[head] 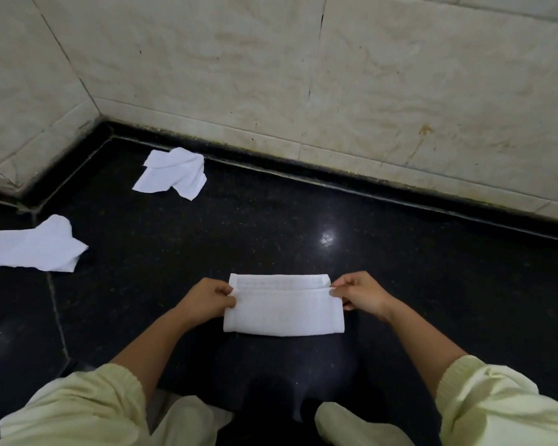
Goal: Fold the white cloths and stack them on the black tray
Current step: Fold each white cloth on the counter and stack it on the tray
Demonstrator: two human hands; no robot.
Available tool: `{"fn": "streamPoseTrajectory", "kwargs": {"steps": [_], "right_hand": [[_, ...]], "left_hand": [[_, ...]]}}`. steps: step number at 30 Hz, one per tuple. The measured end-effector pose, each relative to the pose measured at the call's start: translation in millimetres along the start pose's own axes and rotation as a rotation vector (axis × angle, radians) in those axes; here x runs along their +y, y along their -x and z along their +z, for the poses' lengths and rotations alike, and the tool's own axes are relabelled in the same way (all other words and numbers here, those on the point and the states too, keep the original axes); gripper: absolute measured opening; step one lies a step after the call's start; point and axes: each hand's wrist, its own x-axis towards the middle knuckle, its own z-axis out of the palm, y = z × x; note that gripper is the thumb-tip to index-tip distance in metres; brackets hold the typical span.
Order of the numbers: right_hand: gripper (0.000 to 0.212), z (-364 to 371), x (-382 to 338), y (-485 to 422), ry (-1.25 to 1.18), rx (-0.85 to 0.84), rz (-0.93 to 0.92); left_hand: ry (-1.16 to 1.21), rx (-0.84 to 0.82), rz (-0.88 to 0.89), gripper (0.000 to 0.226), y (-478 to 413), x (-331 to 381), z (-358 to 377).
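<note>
A white cloth (284, 309) lies on the black floor in front of me, folded over into a wide rectangle with its upper layer stopping short of the far edge. My left hand (208, 296) pinches the left end of the upper layer. My right hand (360, 292) pinches the right end of the same layer. Two more white cloths lie crumpled: one (174, 173) near the far wall, another (36, 246) at the left. No black tray can be made out against the dark floor.
Beige tiled walls (335, 75) meet in a corner at the upper left. The glossy black floor (432, 268) stretches to the right. My pale yellow sleeves and knees fill the bottom of the view.
</note>
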Motion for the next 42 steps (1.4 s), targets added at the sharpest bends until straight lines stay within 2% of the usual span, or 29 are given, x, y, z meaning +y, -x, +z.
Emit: {"fn": "streamPoseTrajectory", "kwargs": {"steps": [2, 7, 14, 18, 22, 24, 28, 31, 33, 36, 38, 42], "right_hand": [[0.008, 3.3, -0.6, -6.3, -0.013, 0.058, -0.023], [0.009, 11.7, 2.8, -22.6, 0.043, 0.203, -0.043], [0.01, 23.9, -3.3, -27.0, 0.2, 0.317, -0.065], [0.01, 29.5, -0.5, -27.9, 0.34, 0.374, -0.076], [0.016, 31.8, 0.0, -21.9, 0.464, 0.486, -0.202], [0.016, 34.7, 1.0, -16.9, 0.502, 0.473, -0.288], [0.019, 49.2, 11.5, -2.7, 0.649, 0.401, -0.455], [0.026, 59.7, 26.0, 5.7, 0.745, 0.382, -0.531], [0.028, 62.9, 38.7, 8.4, 0.857, 0.428, -0.579], [0.03, 59.2, 53.5, 12.2, 0.989, 0.428, -0.561], [0.031, 54.2, 59.9, 13.7, 0.995, 0.425, -0.542], [0.029, 51.2, 55.3, 18.4, 0.752, 0.361, -0.335]], "left_hand": [[0.049, 0.049, 0.003, 0.004, -4.0, -0.2, 0.9], [0.058, 0.204, 0.003, 0.009, -12.7, -3.4, 6.3], [0.002, 0.298, -0.008, 0.013, -23.4, -7.4, 11.1], [-0.041, 0.341, -0.028, 0.017, -25.2, -10.9, 14.0], [-0.205, 0.461, 0.043, 0.022, -15.8, -8.2, 16.5], [-0.281, 0.487, 0.145, 0.022, -9.6, -6.8, 21.2], [-0.404, 0.411, 0.291, 0.029, 0.5, -9.7, 39.2], [-0.479, 0.392, 0.286, 0.04, 4.1, -17.2, 52.6], [-0.504, 0.4, 0.248, 0.046, 5.6, -22.2, 57.5], [-0.479, 0.389, 0.221, 0.049, 8.7, -29.5, 58.8], [-0.456, 0.381, 0.22, 0.049, 11.6, -32.4, 57.2], [-0.422, 0.355, 0.215, 0.049, 14.2, -32.3, 51.7]]}}
